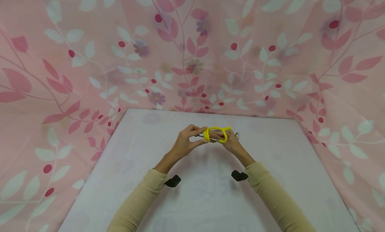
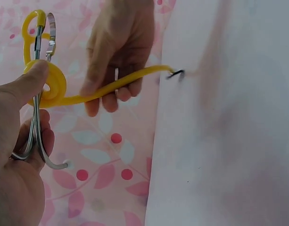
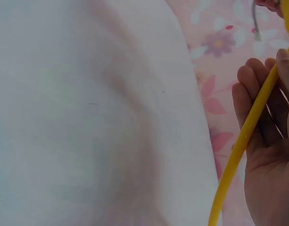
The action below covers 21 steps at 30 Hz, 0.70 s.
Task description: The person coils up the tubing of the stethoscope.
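Observation:
A stethoscope with yellow tubing (image 2: 59, 88) and metal ear tubes (image 2: 37, 123) is held up between both hands above the table. My left hand (image 1: 182, 143) pinches the coiled tubing against the ear tubes, its thumb over the coil in the left wrist view. Below those fingers, a pale ear tip (image 2: 67, 165) ends one tube. My right hand (image 1: 231, 142) holds the tubing's straight length, thumb laid over it and the fingers behind, as the right wrist view shows. Beyond this hand appears the small round chest piece (image 1: 237, 136).
A white-covered table (image 1: 195, 205) lies beneath the hands. Pink leaf-patterned cloth (image 1: 186, 51) stands behind it and along both sides. Dark wrist-worn devices (image 1: 172, 181) stick out inward near both sleeves.

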Motion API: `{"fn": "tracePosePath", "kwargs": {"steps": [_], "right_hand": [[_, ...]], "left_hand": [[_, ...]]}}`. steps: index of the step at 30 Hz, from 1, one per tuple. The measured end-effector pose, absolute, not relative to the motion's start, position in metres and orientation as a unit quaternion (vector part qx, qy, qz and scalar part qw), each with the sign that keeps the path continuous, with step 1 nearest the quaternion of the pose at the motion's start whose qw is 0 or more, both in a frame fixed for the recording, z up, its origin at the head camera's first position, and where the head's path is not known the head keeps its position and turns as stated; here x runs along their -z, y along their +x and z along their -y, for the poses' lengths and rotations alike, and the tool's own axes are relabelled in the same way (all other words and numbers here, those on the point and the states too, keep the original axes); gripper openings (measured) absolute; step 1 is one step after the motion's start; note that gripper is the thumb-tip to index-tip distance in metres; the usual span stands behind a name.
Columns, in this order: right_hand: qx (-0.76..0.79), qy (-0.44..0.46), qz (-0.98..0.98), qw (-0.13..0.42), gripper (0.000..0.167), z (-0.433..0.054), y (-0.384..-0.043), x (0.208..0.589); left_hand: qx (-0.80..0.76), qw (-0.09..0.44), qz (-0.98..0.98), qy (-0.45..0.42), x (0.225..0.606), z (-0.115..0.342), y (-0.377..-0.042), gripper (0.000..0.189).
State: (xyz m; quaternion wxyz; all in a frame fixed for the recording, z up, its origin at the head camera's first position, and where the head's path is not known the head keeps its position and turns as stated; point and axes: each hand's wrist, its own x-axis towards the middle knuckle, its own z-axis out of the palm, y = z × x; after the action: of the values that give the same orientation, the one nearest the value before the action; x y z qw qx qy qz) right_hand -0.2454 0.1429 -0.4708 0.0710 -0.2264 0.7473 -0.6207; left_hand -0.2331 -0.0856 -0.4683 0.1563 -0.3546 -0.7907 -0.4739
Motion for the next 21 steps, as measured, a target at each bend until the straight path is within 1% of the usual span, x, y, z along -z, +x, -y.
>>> {"fn": "tracePosePath", "kwargs": {"steps": [3,5,9,14,21], "right_hand": [[0.625,-0.196,-0.751,0.082,0.031,-0.14,-0.245,0.484],[0.621,-0.189,-0.757,0.073,0.032,-0.139,-0.245,0.496],[0.601,-0.207,-0.77,0.046,0.035,-0.139,-0.241,0.513],[0.59,-0.215,-0.777,0.039,0.04,-0.14,-0.228,0.514],[0.56,-0.208,-0.801,0.048,0.035,-0.14,-0.205,0.509]], "left_hand": [[0.472,0.169,0.795,-0.341,0.469,0.086,-0.237,0.055],[0.469,0.174,0.8,-0.331,0.469,0.087,-0.24,0.055],[0.468,0.188,0.804,-0.315,0.47,0.088,-0.246,0.055],[0.461,0.199,0.812,-0.296,0.473,0.089,-0.253,0.052],[0.472,0.189,0.82,-0.262,0.476,0.092,-0.259,0.049]]}}
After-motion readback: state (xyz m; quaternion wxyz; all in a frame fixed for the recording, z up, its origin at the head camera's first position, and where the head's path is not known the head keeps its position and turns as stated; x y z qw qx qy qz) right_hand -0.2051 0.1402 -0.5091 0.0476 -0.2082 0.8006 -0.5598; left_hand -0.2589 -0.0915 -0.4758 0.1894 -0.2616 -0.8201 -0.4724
